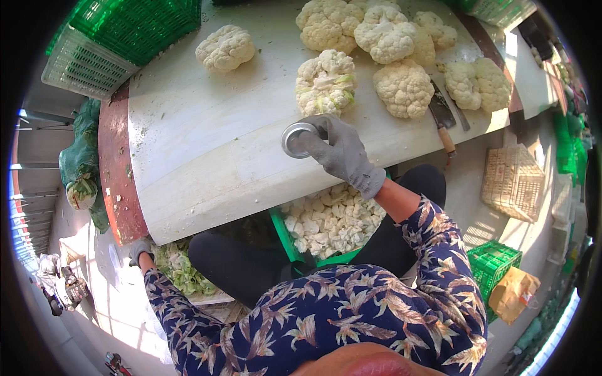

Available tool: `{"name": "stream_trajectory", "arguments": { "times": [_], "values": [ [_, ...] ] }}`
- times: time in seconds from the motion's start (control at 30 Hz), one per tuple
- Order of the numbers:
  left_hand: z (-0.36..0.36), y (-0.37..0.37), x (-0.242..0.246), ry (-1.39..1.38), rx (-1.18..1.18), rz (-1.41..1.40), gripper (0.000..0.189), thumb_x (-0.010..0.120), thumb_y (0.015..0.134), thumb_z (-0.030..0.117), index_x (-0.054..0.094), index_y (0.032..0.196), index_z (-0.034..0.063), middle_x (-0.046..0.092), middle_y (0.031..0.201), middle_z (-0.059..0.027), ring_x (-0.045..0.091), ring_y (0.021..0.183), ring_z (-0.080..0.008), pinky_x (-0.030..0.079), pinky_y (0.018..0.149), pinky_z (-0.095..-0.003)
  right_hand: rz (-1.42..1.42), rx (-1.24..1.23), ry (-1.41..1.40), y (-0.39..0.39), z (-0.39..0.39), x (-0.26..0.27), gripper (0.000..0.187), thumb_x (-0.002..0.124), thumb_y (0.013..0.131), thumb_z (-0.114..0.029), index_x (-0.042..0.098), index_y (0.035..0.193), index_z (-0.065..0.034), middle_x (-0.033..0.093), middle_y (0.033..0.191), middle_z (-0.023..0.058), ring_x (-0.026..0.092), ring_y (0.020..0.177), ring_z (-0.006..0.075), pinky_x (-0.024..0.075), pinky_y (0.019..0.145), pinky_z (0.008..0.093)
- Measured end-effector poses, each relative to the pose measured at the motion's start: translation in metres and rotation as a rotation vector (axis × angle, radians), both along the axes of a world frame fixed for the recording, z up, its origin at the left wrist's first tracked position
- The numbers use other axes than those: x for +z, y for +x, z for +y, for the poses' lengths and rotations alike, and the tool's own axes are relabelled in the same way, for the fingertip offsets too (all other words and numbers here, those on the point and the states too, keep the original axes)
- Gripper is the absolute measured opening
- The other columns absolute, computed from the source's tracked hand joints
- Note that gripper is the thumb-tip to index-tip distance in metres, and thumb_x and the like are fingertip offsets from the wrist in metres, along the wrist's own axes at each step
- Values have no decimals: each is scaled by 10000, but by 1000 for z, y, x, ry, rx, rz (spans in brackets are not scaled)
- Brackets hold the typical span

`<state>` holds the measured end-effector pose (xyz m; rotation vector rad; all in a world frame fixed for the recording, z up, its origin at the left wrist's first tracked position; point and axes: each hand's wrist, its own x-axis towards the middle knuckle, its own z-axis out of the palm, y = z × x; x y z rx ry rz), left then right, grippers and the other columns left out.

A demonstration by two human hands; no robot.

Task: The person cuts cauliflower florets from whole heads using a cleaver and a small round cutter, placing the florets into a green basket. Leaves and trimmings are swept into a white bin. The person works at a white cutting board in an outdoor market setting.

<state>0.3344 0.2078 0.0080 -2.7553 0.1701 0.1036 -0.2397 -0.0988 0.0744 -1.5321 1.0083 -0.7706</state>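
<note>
My right hand point(345, 152), in a grey knitted glove, grips a short round metal ring tool point(288, 142) over the white work table point(202, 136). Just beyond it lies a cauliflower head point(325, 84), its cut underside and pale green leaf stubs showing. My left hand point(140, 250), also gloved, hangs low by the table's left corner, beside cauliflower leaf trimmings point(186, 270); its fingers are mostly hidden. Between my knees stands a green crate point(286, 240) filled with cut cauliflower florets point(331, 221). Another cauliflower point(225, 48) sits alone toward the far left.
Several cauliflower heads point(404, 88) lie at the far right. A cleaver point(441, 107) and a narrow blade point(463, 117) rest near the table's right edge. Stacked crates point(91, 61) stand at the back left. A beige crate point(512, 183) and a green crate point(494, 263) are on the right floor.
</note>
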Motion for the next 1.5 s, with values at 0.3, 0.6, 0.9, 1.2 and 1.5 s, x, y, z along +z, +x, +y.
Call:
{"name": "stream_trajectory", "arguments": {
  "times": [0.3, 0.6, 0.9, 1.2, 1.5],
  "values": [
    [-231, -286, 3, -523, -1565, 390, 491, 634, 972, 327, 587, 1424, 142, 464, 1547, -207, 388, 1465, -388, 279, 1214, -544, -112, 36, -287, -13, 6, 17, 382, 784, 892, -386, 713, 1034, -39, 709, 979, 114, 662, 928, 261, 524, 833, 375],
    [-492, -545, 101, -789, -1705, 515, 1110, 830, 729, 553, 274, 1613, 177, 347, 1571, -275, 320, 1456, -503, 343, 1174, -560, -323, -364, -679, -35, -22, 30, 252, 818, 876, -183, 699, 1061, -60, 724, 1076, 100, 680, 1001, 276, 551, 838, 379],
    [-555, -540, 75, -1140, -1374, 822, 766, 899, 725, 409, 636, 1336, 29, 712, 1234, -140, 684, 1128, -286, 547, 969, -369, -347, -343, -511, -55, -20, 34, 193, 811, 876, -178, 695, 986, -70, 735, 1044, 70, 679, 959, 269, 542, 827, 360],
    [-570, -483, 60, -1690, -428, 1557, 394, 723, 922, 121, 618, 1299, 70, 690, 1197, -149, 682, 1045, -267, 573, 881, -369, -329, -217, -477, -38, -6, 28, 275, 803, 883, -307, 705, 1011, -84, 726, 1020, 101, 690, 938, 306, 548, 827, 405],
    [-509, -532, 92, -336, -1876, 58, 1191, 926, 607, 506, 309, 1602, 290, 262, 1632, -249, 327, 1435, -551, 261, 1162, -705, -509, -380, -569, -43, -3, 38, 266, 815, 876, -318, 715, 989, -100, 722, 1006, 98, 677, 896, 284, 552, 784, 381]
  ]
}}
